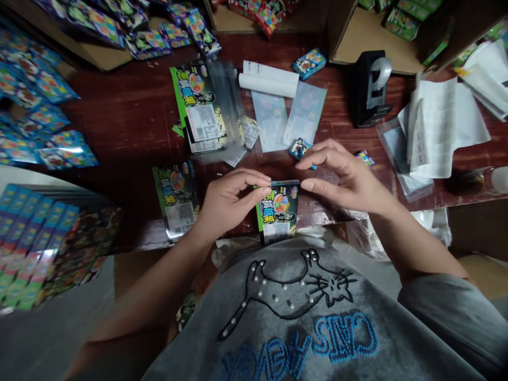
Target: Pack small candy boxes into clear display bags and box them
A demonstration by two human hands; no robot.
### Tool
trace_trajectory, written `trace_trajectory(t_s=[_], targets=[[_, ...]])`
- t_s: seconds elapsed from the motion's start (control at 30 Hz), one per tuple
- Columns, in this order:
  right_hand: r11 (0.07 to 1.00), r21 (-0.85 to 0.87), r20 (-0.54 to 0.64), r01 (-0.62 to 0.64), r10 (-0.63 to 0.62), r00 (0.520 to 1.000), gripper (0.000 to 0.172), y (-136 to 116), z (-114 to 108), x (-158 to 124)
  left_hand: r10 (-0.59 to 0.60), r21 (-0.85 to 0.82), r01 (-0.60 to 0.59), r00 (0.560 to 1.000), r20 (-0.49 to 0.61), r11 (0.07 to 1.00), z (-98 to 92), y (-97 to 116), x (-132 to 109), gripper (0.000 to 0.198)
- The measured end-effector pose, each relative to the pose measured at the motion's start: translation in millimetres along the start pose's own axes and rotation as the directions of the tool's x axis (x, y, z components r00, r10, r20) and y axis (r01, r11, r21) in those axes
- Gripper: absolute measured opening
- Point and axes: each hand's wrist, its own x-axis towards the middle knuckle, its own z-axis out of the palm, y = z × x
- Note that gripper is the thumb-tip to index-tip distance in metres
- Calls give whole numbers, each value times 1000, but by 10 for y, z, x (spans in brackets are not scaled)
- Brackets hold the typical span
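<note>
A green and black printed candy box [280, 209] stands at the table's front edge, close to my shirt. My left hand [234, 196] pinches its upper left corner between thumb and fingers. By the opposite top corner is my right hand [337, 172], thumb and fingers apart, with nothing visible between them. Just beyond the right fingers lies a small blue and black packet [300, 148]. To the left of my left hand, a similar candy box [177, 196] rests on the table.
Clear plastic sleeves with printed cards [206, 106] lie farther back, beside a roll of white labels [270, 79]. A black tape dispenser [371, 90] stands at right, near label sheets [432, 127]. Cardboard boxes [357, 45] of packets line the back. Stacked colourful boxes [35, 238] fill the left.
</note>
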Motion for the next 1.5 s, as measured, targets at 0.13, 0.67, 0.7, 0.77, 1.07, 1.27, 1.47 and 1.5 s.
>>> trace_trajectory(t_s=[0.13, 0.67, 0.7, 0.77, 1.07, 1.27, 1.47, 1.5], targets=[[987, -142, 196, 71, -42, 980, 14, -74, -25, 211, -2, 38, 2, 1000, 0, 999, 39, 42, 12, 7], [989, -145, 272, 40, 1, 962, 20, 85, 636, 972, 13, 314, 110, 931, -365, 943, -332, 142, -550, 36], [995, -100, 248, 16, 10, 969, 20, 109, 798, 1171, 57, 434, 154, 898, -436, 888, -362, 154, -670, 49], [999, -46, 207, -24, 33, 978, 19, 145, 1187, 1567, 91, 618, 291, 856, -510, 730, -378, 120, -879, 77], [806, -583, 270, 100, 77, 960, 61, 241, 1730, 2077, -332, 733, 622, 778, -534, 276, -691, -325, -890, 69], [655, -747, 335, 116, 220, 916, 51, 503, 1278, 1591, -164, 781, 500, 864, -475, 375, -1040, -318, -748, 58], [669, -731, 274, 134, 109, 955, 41, 415, 1165, 1275, -19, 499, 257, 902, -432, 827, -871, -179, -249, 40], [684, -716, 259, 140, 74, 963, 42, 402, 1151, 1269, -56, 444, 275, 893, -446, 853, -861, -205, -68, 40]])
